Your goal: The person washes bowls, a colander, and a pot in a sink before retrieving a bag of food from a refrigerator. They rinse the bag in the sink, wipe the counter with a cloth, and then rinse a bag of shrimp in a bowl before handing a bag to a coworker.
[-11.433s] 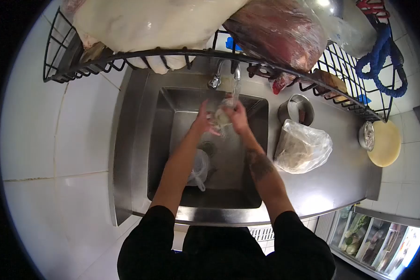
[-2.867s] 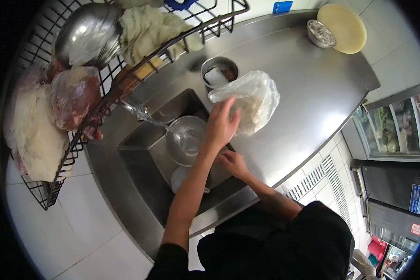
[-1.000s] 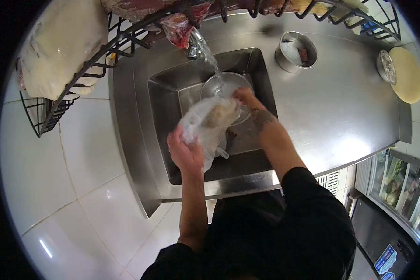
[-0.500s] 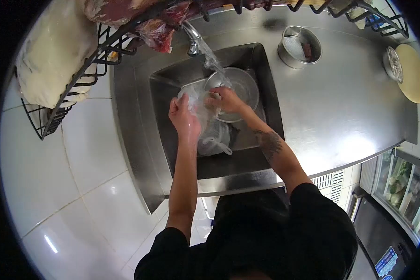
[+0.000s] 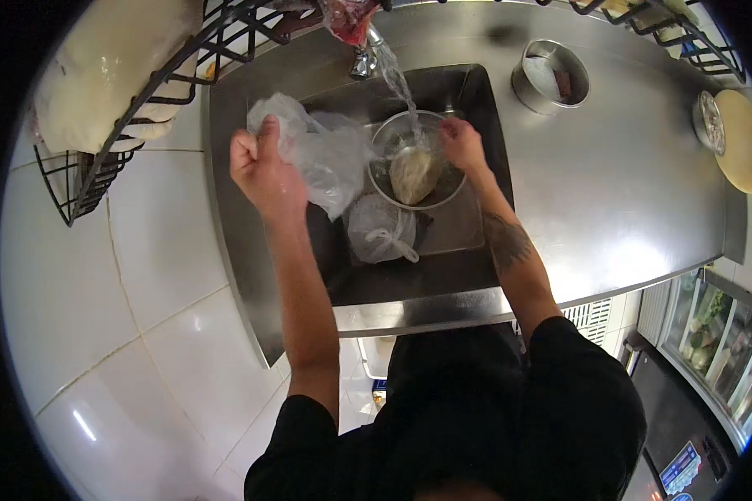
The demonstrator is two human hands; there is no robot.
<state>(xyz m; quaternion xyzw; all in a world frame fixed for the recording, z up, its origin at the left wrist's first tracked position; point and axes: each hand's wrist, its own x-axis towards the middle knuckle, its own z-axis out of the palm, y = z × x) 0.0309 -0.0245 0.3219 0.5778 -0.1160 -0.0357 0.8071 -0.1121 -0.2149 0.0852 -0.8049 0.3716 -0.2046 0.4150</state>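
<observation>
My left hand (image 5: pixel 267 177) is closed on a wet clear plastic bag (image 5: pixel 322 159), held up over the left side of the sink (image 5: pixel 430 271). My right hand (image 5: pixel 463 144) has its fingers curled at the right rim of a round bowl (image 5: pixel 455 194); what they hold, if anything, is hidden. A pale brownish lump (image 5: pixel 414 175) lies in the bowl. Water from the tap (image 5: pixel 363 63) pours into the bowl. In front of it, a second plastic bag (image 5: pixel 380 230) with knotted handles rests in the sink.
On the steel counter (image 5: pixel 618 167) to the right stand a metal pot (image 5: pixel 551 77) with a reddish-brown block inside and a small metal bowl (image 5: pixel 708 123) beside a pale yellow disc (image 5: pixel 744 142). Black wire racks (image 5: pixel 171 88) holding large pieces of meat (image 5: pixel 113 71) hang overhead.
My left hand has pulled the plastic bag up and left, away from the bowl. My right hand has moved right to the rim. The pale lump now shows in the bowl.
</observation>
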